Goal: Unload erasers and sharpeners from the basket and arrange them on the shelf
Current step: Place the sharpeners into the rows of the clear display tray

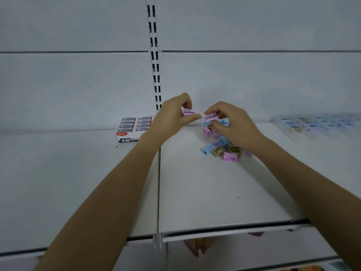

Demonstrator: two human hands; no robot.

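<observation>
Left hand (172,117) is pinching a pink sharpener (189,112), right hand (233,127) its twin (211,117), long axes level, above the pile (222,150) by the shelf's (195,184) back edge.

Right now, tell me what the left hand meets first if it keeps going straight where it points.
Probably the back panel: the left hand, pinching a pink sharpener, aims at it. The right hand sits just beside that line; depth is unclear.

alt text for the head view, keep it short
Over a white shelf, the left hand pinches a pink sharpener and the right hand a second pink sharpener. A pile of pink, blue and tan sharpeners lies under the right hand; a 4B eraser box sits further left.
</observation>
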